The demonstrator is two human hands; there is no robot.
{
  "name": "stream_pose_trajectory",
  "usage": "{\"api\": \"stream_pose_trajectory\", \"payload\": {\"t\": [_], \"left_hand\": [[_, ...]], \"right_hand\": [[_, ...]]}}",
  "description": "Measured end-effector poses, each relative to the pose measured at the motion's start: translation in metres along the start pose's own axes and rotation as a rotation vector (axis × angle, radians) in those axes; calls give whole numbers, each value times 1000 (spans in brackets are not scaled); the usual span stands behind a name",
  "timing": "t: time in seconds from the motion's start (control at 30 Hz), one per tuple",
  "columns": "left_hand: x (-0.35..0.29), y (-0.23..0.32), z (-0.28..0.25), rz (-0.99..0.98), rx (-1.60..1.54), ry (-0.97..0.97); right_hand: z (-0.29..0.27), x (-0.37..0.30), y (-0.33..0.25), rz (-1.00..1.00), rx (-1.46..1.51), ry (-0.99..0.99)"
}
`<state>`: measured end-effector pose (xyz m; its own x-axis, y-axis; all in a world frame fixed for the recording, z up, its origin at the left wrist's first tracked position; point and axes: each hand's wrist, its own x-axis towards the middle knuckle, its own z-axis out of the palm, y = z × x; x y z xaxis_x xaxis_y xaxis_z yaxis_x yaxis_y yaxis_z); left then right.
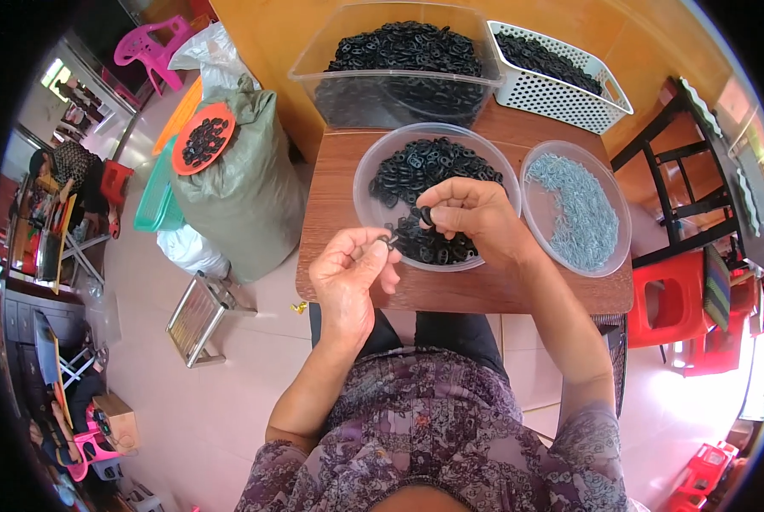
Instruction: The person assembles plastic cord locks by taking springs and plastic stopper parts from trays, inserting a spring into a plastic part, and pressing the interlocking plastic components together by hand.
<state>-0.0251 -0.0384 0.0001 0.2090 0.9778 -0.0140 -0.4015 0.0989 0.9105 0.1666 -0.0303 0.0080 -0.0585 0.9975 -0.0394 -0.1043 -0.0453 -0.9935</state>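
My left hand (348, 269) is closed in a pinch, thumb against fingers, on a small dark piece (388, 241) whose exact shape is hard to make out. Just right of it, my right hand (480, 215) pinches a small black plastic ring (426, 217). Both hands are over the near part of a round clear tub (362, 189), which holds a heap of black ring-shaped plastic parts (441, 164). To its right, a second round clear tub (624, 196) contains many thin silvery-blue metal pieces (580, 209), too small to name.
A large clear bin (309, 77) and a white perforated basket (561, 107), both with black parts, stand at the brown table's (326, 205) back. Leftward are a full sack (245, 188) topped by an orange plate (226, 115), and a metal stool (198, 320). Red stools (668, 299) stand right.
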Motion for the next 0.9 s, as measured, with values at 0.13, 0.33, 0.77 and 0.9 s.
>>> {"api": "stream_pose_trajectory", "payload": {"t": [0.13,0.33,0.77,0.9], "left_hand": [[-2,1,10,-12,-21,-25],[-2,0,18,40,-1,-41],[-1,-4,20,94,30,-17],[4,-5,23,105,14,1]], "right_hand": [[2,-10,0,107,257,-48],[11,-23,-3,67,218,40],[25,-30,-2,-119,160,91],[30,-30,3,-189,112,87]]}}
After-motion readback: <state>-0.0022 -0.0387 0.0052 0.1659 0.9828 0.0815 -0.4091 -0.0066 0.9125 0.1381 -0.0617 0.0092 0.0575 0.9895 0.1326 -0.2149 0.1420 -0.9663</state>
